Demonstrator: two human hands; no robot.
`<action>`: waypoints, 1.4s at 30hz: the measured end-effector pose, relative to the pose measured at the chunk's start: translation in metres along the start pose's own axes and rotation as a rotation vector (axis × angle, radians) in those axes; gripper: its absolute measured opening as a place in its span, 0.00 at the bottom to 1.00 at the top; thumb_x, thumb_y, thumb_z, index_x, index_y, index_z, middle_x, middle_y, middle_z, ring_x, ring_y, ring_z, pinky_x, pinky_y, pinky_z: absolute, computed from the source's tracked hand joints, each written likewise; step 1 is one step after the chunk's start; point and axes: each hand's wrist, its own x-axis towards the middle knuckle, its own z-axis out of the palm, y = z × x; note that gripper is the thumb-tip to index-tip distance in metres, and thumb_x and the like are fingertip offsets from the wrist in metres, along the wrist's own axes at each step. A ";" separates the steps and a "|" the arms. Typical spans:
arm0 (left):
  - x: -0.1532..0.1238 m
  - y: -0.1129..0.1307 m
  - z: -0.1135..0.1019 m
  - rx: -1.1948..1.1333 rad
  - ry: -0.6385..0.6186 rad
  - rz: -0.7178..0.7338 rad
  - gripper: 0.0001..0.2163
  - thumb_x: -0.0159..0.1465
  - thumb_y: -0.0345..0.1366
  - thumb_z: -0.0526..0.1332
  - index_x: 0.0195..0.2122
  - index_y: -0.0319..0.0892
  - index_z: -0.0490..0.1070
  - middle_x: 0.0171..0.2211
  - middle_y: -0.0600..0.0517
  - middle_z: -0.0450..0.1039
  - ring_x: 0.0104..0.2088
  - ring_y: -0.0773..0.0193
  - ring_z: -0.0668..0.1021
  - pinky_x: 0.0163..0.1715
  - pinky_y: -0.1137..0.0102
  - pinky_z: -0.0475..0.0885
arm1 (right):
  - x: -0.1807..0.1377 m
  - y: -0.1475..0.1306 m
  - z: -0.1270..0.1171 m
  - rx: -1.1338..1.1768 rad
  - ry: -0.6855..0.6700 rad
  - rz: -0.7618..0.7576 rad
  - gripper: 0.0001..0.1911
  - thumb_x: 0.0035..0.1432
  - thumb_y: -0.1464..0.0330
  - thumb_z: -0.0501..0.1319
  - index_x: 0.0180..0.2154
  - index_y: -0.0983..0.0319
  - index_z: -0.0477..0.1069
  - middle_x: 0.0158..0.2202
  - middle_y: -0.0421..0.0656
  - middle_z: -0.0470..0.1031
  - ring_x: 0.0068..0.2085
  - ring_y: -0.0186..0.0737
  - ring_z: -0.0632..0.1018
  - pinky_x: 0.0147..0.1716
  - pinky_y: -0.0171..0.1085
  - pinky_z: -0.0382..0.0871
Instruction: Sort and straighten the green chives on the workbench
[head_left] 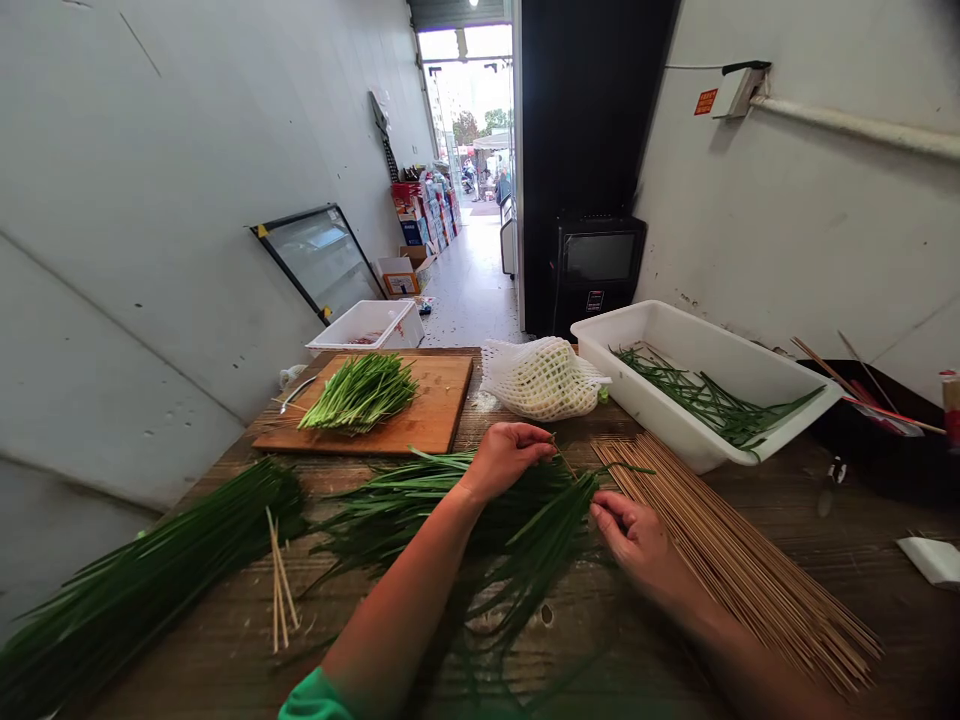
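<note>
My left hand is closed in a pinch over a thin brown bamboo skewer, with a bit of green at its fingertips. The skewer runs down towards the gathered end of a small bunch of garlic chives. At that gathered end, the thumb and fingers of my right hand pinch the chives, whose long leaves hang towards me. Behind my left forearm lies a pile of loose garlic chives. A large stack of bamboo skewers stretches beside and under my right forearm.
Cut green stalks lie on a wooden cutting board. A long chive bundle and several loose skewers are at left. A white foam net and a white tub with greens stand behind my hands; a dark container is at right.
</note>
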 end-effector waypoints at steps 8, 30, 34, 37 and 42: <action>0.001 -0.004 -0.001 -0.044 -0.037 0.042 0.10 0.56 0.33 0.61 0.39 0.36 0.73 0.33 0.47 0.79 0.34 0.63 0.80 0.32 0.72 0.73 | 0.000 0.003 0.001 -0.003 0.023 0.002 0.17 0.58 0.59 0.51 0.27 0.63 0.71 0.21 0.40 0.68 0.26 0.35 0.70 0.24 0.31 0.62; -0.001 0.001 0.007 -0.061 0.003 0.031 0.04 0.57 0.30 0.60 0.33 0.38 0.66 0.31 0.48 0.78 0.32 0.65 0.80 0.29 0.74 0.73 | 0.000 0.005 0.002 -0.018 -0.003 0.013 0.16 0.58 0.59 0.50 0.28 0.63 0.68 0.22 0.40 0.68 0.23 0.33 0.67 0.21 0.31 0.60; -0.002 0.003 0.008 -0.049 0.002 0.056 0.04 0.57 0.30 0.60 0.32 0.38 0.66 0.30 0.48 0.78 0.32 0.65 0.80 0.30 0.73 0.73 | -0.001 0.007 0.002 -0.005 -0.006 0.004 0.17 0.59 0.59 0.50 0.27 0.62 0.68 0.22 0.40 0.67 0.24 0.33 0.68 0.22 0.31 0.60; -0.002 0.004 0.009 -0.024 0.007 0.077 0.04 0.57 0.31 0.60 0.33 0.38 0.66 0.31 0.48 0.78 0.32 0.65 0.80 0.29 0.73 0.73 | -0.001 0.009 0.003 0.004 0.003 -0.001 0.17 0.60 0.59 0.50 0.29 0.63 0.69 0.22 0.39 0.66 0.23 0.33 0.67 0.21 0.31 0.59; -0.005 0.003 0.014 0.055 0.003 0.104 0.03 0.57 0.29 0.59 0.33 0.39 0.67 0.31 0.48 0.78 0.33 0.64 0.80 0.32 0.73 0.73 | -0.002 0.010 0.005 0.014 0.010 0.016 0.17 0.60 0.59 0.50 0.30 0.63 0.70 0.22 0.39 0.65 0.23 0.33 0.65 0.20 0.31 0.58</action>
